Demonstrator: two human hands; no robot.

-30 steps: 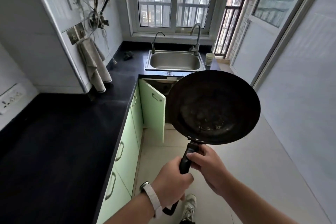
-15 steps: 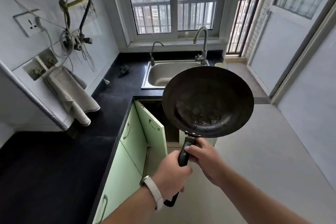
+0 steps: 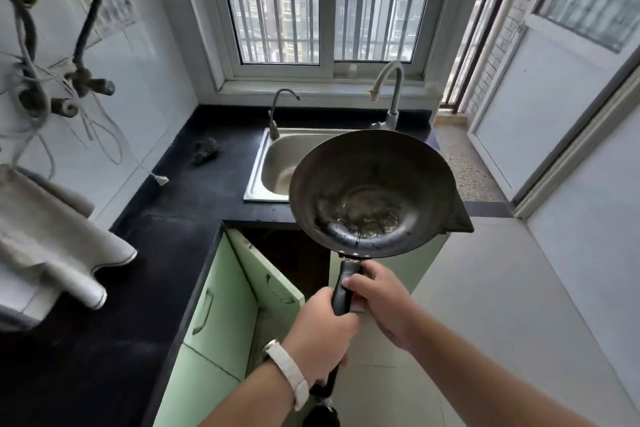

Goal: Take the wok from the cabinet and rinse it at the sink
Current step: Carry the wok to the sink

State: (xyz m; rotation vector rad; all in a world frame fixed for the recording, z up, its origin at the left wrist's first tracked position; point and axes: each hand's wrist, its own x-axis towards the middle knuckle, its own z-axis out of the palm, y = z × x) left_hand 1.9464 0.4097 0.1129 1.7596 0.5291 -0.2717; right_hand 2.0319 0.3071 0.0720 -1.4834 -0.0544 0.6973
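A dark round wok [image 3: 372, 194] with residue in its bottom hangs in the air in front of me, its far rim overlapping the steel sink [image 3: 273, 166]. My left hand [image 3: 318, 340] grips the lower part of its black handle, a white band on the wrist. My right hand [image 3: 381, 298] holds the handle higher up, just below the bowl. Behind the sink stand a tall curved faucet [image 3: 393, 94] and a smaller thin tap [image 3: 277, 114]. Below the counter, the green cabinet door [image 3: 266, 274] stands open onto a dark interior.
A black L-shaped countertop [image 3: 173, 218] runs along the left and under the window. A dark scrubber [image 3: 206, 151] lies left of the sink. A grey towel [image 3: 52, 243] hangs at the left wall below pipes and cables. Tiled floor and a balcony doorway lie to the right.
I have walked closer to the sink. The wok, held in both hands, has moved forward and now overlaps the sink basin. The open cabinet is now right below it.
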